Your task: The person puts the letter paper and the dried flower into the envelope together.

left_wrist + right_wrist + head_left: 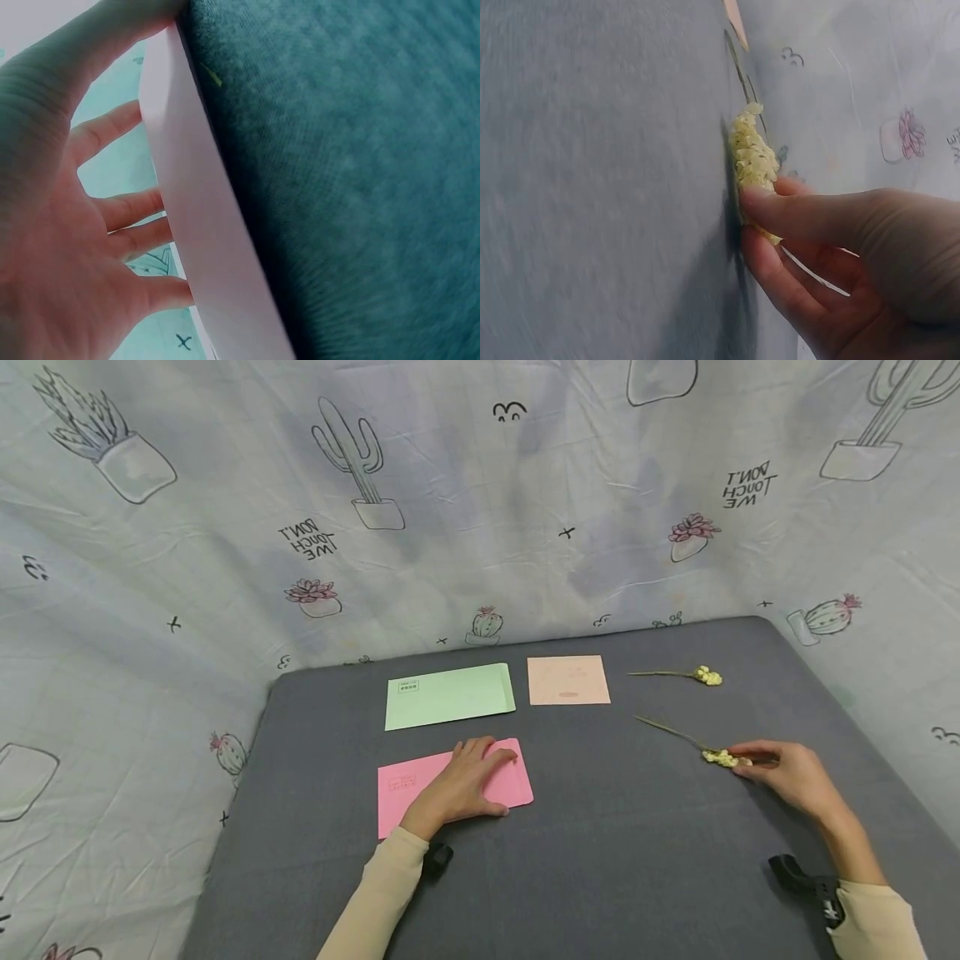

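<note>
A pale fabric backdrop printed with potted cacti and lettering (480, 568) rises beyond both the left hand (461, 789) and the right hand (798, 777). Under and around them spreads a table covered in dark grey cloth (585, 860). Long cream sleeves run back from each wrist: the left sleeve (382, 889) and the right sleeve (877, 914).

Next in size, a long pink paper envelope with a small printed box (420, 785) lies directly beneath the left hand. That hand is spread, fingers apart, fingertips resting on the envelope and the thumb at its near edge. A long pale-green paper envelope, also with a printed box (450, 696), lies just beyond the left hand. A smaller peach-coloured rectangle of paper with faint marks (568, 681) sits farther off, sideways between the two hands.

The right hand is clamped on a thin-stemmed flower with a clustered yellow head (718, 757): thumb and fingers pinch the head, and the stem points away to the left. Whether the head touches the cloth I cannot tell. A second yellow flower of the same kind (707, 676) lies beyond the right hand and a little left, its stem also pointing left.
</note>
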A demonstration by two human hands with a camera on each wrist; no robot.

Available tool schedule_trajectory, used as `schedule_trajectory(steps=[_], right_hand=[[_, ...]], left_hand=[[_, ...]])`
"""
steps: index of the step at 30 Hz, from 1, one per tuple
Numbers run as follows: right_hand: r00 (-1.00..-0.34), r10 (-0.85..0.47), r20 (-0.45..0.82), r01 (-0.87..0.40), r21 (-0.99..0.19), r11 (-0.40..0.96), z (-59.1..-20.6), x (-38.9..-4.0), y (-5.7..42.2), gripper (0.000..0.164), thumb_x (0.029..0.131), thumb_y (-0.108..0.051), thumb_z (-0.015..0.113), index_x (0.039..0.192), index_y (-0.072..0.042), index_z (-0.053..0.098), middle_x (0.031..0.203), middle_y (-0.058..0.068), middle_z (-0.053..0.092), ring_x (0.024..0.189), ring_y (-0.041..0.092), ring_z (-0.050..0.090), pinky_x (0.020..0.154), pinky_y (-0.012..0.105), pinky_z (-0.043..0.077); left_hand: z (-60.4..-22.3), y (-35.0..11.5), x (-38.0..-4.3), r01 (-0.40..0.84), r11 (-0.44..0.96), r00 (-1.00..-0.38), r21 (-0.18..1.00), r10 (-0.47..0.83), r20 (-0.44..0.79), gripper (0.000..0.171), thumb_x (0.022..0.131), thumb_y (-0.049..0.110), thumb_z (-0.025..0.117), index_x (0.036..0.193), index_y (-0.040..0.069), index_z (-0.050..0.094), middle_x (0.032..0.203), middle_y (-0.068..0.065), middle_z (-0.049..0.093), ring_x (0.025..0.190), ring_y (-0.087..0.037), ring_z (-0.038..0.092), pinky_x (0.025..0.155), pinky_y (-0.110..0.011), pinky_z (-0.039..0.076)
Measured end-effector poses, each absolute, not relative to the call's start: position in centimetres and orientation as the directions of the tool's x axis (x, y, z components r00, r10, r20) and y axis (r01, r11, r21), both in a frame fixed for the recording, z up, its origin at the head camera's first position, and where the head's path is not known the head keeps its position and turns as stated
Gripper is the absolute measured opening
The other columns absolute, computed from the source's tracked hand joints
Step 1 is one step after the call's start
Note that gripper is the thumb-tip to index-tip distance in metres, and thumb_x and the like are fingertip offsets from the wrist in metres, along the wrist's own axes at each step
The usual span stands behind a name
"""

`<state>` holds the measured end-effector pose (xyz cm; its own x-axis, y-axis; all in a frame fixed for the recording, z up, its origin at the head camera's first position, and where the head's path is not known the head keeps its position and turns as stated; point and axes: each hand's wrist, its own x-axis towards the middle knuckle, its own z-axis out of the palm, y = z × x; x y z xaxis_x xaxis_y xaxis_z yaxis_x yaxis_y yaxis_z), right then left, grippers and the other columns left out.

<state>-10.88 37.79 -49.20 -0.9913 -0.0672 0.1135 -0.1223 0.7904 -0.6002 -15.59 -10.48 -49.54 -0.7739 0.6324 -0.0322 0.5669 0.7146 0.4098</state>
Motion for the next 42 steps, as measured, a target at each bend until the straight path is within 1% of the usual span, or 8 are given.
schedule_trajectory(steps=[4,10,18,21,26,33,36,42], right_hand=[[-0.989,-0.089,0.114,-0.141,-0.624,0.769,-49.0,-11.5,36.8,0.024,0.082,-0.008,0.078,0.103,0.001,0.074,0.095,0.017,0.072,0.077,-0.012,0.058,0.061,0.011,0.044],[-0.985,-0.136,0.110,-0.175,-0.661,0.730,-48.9,-12.3,35.2,0.023,0.083,-0.006,0.077,0.105,0.000,0.073,0.099,0.018,0.072,0.082,-0.010,0.060,0.062,0.013,0.048],[-0.970,-0.209,0.127,-0.238,-0.688,0.685,-49.3,-13.2,33.4,0.025,0.083,-0.004,0.076,0.108,0.001,0.072,0.102,0.019,0.071,0.085,-0.003,0.063,0.066,0.015,0.051],[-0.962,-0.235,0.137,-0.263,-0.690,0.674,-49.5,-13.4,32.6,0.024,0.084,-0.003,0.075,0.107,0.001,0.072,0.101,0.017,0.071,0.086,-0.002,0.064,0.068,0.015,0.052],[-0.949,-0.277,0.149,-0.300,-0.696,0.652,-49.9,-14.1,31.2,0.024,0.082,-0.001,0.076,0.106,0.000,0.073,0.100,0.014,0.072,0.088,0.000,0.064,0.071,0.017,0.053],[-0.943,-0.307,0.128,-0.307,-0.694,0.651,-50.4,-14.8,29.8,0.026,0.082,-0.001,0.076,0.109,-0.001,0.072,0.101,0.011,0.072,0.091,0.002,0.064,0.073,0.019,0.054],[-0.942,-0.317,0.114,-0.304,-0.692,0.655,-50.5,-15.1,29.2,0.027,0.083,-0.001,0.076,0.110,-0.001,0.072,0.103,0.010,0.072,0.092,0.007,0.065,0.074,0.021,0.055],[-0.936,-0.342,0.084,-0.299,-0.703,0.645,-50.4,-15.7,27.8,0.027,0.084,-0.003,0.075,0.111,-0.002,0.071,0.105,0.011,0.072,0.096,0.025,0.068,0.077,0.028,0.056]], left_hand=[[-49.5,-10.5,-15.7,0.565,0.716,-0.775,0.409,0.631,-0.034,0.075,0.073,0.038,0.085,0.139,0.026,0.049,0.142,-0.011,0.042,0.134,-0.027,0.036,0.115,-0.055,0.021],[-49.5,-10.5,-15.7,0.561,0.716,-0.776,0.414,0.630,-0.038,0.075,0.073,0.038,0.084,0.139,0.025,0.050,0.143,-0.012,0.042,0.134,-0.028,0.036,0.115,-0.055,0.020],[-49.5,-10.4,-15.6,0.560,0.708,-0.774,0.431,0.632,-0.033,0.075,0.073,0.037,0.085,0.139,0.024,0.050,0.143,-0.013,0.042,0.134,-0.029,0.035,0.115,-0.056,0.020],[-49.5,-10.5,-15.5,0.560,0.706,-0.773,0.434,0.633,-0.032,0.075,0.073,0.037,0.085,0.138,0.024,0.050,0.142,-0.013,0.042,0.134,-0.029,0.036,0.114,-0.058,0.020],[-49.6,-10.5,-15.6,0.543,0.719,-0.780,0.435,0.623,-0.058,0.076,0.074,0.039,0.084,0.140,0.026,0.049,0.145,-0.012,0.040,0.136,-0.028,0.034,0.116,-0.056,0.018],[-50.0,-10.5,-15.7,0.556,0.713,-0.775,0.427,0.631,-0.045,0.076,0.074,0.039,0.084,0.140,0.027,0.049,0.145,-0.011,0.040,0.136,-0.028,0.034,0.116,-0.055,0.018],[-50.1,-10.6,-15.7,0.568,0.707,-0.770,0.422,0.638,-0.032,0.076,0.074,0.039,0.084,0.139,0.026,0.049,0.144,-0.012,0.041,0.135,-0.029,0.034,0.115,-0.055,0.020],[-50.1,-10.5,-15.5,0.574,0.705,-0.770,0.416,0.638,-0.019,0.076,0.073,0.039,0.085,0.138,0.025,0.049,0.143,-0.012,0.042,0.135,-0.029,0.035,0.115,-0.056,0.020]])
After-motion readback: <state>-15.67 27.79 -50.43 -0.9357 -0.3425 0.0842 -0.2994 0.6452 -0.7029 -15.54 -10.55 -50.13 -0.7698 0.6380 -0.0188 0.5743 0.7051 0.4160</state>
